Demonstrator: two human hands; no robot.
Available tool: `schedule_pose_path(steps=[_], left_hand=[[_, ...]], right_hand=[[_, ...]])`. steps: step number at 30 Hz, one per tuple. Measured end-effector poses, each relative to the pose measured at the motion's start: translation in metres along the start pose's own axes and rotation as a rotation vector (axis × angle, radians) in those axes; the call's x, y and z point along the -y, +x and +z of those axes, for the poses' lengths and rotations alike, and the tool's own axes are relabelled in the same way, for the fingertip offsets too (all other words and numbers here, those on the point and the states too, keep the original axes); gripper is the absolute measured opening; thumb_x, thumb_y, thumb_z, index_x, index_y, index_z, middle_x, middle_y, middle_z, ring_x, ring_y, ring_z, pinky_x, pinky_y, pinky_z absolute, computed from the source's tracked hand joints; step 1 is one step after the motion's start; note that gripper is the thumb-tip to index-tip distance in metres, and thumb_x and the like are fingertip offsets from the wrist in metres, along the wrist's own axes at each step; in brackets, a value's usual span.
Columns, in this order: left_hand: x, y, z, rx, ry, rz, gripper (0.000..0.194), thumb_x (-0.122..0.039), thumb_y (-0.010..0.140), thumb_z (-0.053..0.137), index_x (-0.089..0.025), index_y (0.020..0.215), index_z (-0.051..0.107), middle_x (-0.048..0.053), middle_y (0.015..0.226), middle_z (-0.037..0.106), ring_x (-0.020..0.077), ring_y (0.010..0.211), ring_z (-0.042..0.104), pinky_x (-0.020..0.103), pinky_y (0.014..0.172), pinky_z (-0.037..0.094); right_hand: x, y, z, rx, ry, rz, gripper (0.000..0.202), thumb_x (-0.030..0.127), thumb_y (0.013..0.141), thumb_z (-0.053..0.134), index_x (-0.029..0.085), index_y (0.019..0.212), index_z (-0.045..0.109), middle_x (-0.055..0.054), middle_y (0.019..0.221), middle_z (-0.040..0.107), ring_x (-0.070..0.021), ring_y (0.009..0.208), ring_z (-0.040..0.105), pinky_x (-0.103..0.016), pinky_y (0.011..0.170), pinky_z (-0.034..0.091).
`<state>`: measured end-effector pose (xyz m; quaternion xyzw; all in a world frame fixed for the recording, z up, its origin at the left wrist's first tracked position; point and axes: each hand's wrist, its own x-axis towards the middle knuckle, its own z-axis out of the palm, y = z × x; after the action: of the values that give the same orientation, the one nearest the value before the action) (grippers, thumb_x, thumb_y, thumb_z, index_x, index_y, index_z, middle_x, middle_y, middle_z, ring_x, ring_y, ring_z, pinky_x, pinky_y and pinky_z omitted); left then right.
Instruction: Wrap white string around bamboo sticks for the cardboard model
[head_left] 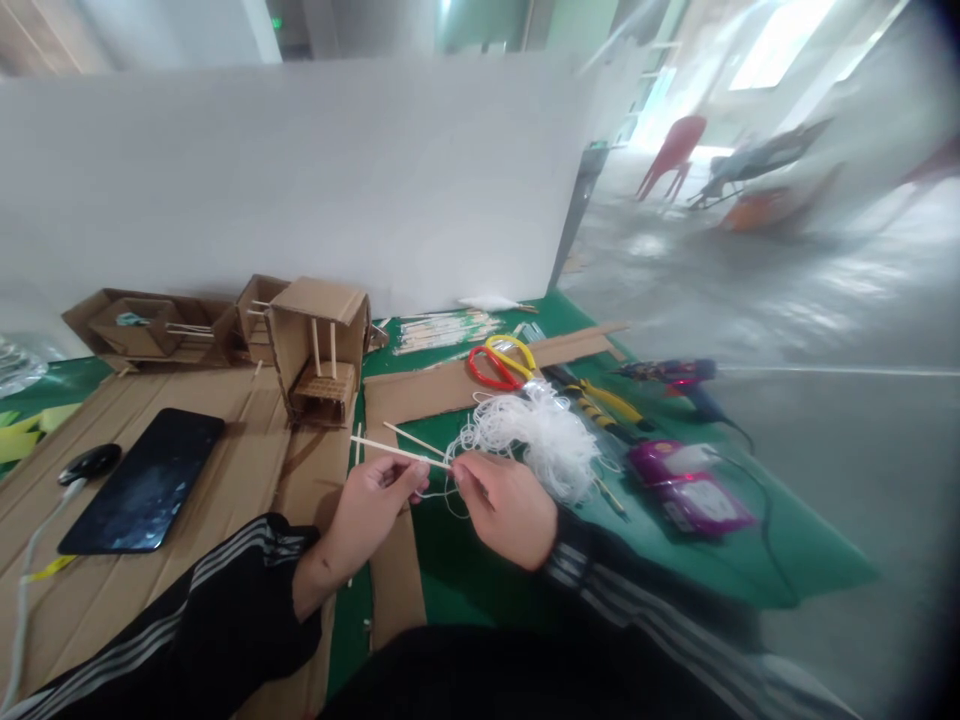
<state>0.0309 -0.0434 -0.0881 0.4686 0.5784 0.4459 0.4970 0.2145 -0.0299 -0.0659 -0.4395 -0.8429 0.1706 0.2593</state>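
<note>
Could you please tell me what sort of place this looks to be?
Probably a craft workspace indoors: the green tabletop bears an open cardboard box, red-and-yellow-handled scissors and a white stringy bundle.

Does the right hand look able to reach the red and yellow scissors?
Probably yes: the scissors' handles lie exposed beyond the white string, though the right hand is busy at the stick.

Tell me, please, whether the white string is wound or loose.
Loose: the string lies in a tangled heap, with stray loops around its edges.
</note>
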Motion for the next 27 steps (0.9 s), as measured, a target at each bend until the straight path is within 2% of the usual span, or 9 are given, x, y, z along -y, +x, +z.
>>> schedule_pose_path(steps=[2,6,9,12,16,20,24,27], left_hand=[[0.0003,0.0001,-0.0004,0.002,-0.002,-0.009,0.034,-0.046,0.072,0.069,-0.014,0.084,0.070,0.004,0.067,0.070,0.0132,0.057,0.063,0.021,0.052,0.048],[0.0012,0.0003,-0.0003,0.017,-0.033,-0.019,0.032,-0.045,0.073,0.069,-0.014,0.084,0.071,0.004,0.070,0.072,0.0136,0.061,0.064,0.022,0.057,0.051],[0.0012,0.0003,0.0001,0.021,-0.046,-0.017,0.033,-0.045,0.072,0.070,-0.014,0.084,0.071,0.005,0.070,0.072,0.0146,0.062,0.065,0.022,0.057,0.052],[0.0005,0.0002,0.0000,0.026,-0.042,-0.002,0.033,-0.045,0.072,0.070,-0.014,0.083,0.071,0.005,0.069,0.072,0.0147,0.062,0.066,0.022,0.057,0.052],[-0.0002,0.0000,-0.0007,0.030,-0.034,-0.015,0.032,-0.045,0.073,0.070,-0.015,0.083,0.071,0.005,0.071,0.072,0.0155,0.067,0.067,0.022,0.058,0.052],[0.0006,-0.0005,-0.0011,0.030,-0.031,-0.029,0.031,-0.045,0.074,0.069,-0.016,0.084,0.071,0.003,0.071,0.072,0.0132,0.066,0.065,0.019,0.058,0.050],[0.0010,-0.0013,-0.0011,0.043,-0.027,-0.017,0.030,-0.044,0.075,0.068,-0.015,0.084,0.070,0.003,0.069,0.071,0.0105,0.059,0.061,0.018,0.054,0.047],[0.0009,-0.0013,-0.0009,0.049,-0.039,-0.002,0.029,-0.043,0.074,0.069,-0.015,0.083,0.070,0.003,0.068,0.071,0.0106,0.059,0.060,0.018,0.054,0.047]], right_hand=[[-0.0017,0.0005,0.0004,0.002,-0.007,-0.012,0.020,0.019,0.094,0.038,0.019,0.082,0.055,-0.003,0.078,0.064,-0.0155,0.068,0.059,-0.026,0.062,0.038],[-0.0028,0.0007,-0.0001,-0.015,0.018,0.025,0.010,0.022,0.092,0.046,0.022,0.088,0.054,0.000,0.084,0.066,-0.0151,0.073,0.061,-0.025,0.063,0.039],[-0.0018,0.0002,-0.0017,0.014,0.028,0.071,0.006,0.024,0.092,0.047,0.022,0.090,0.052,0.002,0.073,0.063,-0.0145,0.064,0.059,-0.025,0.058,0.037],[-0.0021,0.0002,-0.0030,0.049,0.067,0.054,0.010,0.023,0.092,0.044,0.021,0.086,0.053,0.002,0.064,0.059,-0.0139,0.057,0.056,-0.025,0.054,0.035],[-0.0056,0.0014,-0.0028,0.026,0.080,-0.035,0.019,0.015,0.091,0.041,0.020,0.078,0.053,-0.001,0.070,0.061,-0.0141,0.062,0.056,-0.025,0.058,0.038],[-0.0063,0.0015,-0.0028,0.009,0.089,0.007,0.009,0.017,0.090,0.047,0.021,0.085,0.054,0.000,0.077,0.063,-0.0141,0.068,0.058,-0.024,0.061,0.040],[-0.0039,0.0009,-0.0052,0.042,0.109,0.061,0.006,0.022,0.090,0.049,0.022,0.086,0.053,0.003,0.066,0.058,-0.0135,0.059,0.055,-0.023,0.055,0.037],[-0.0038,0.0015,-0.0062,0.048,0.138,0.013,0.015,0.021,0.092,0.044,0.021,0.080,0.053,0.001,0.066,0.058,-0.0139,0.060,0.054,-0.024,0.056,0.038]])
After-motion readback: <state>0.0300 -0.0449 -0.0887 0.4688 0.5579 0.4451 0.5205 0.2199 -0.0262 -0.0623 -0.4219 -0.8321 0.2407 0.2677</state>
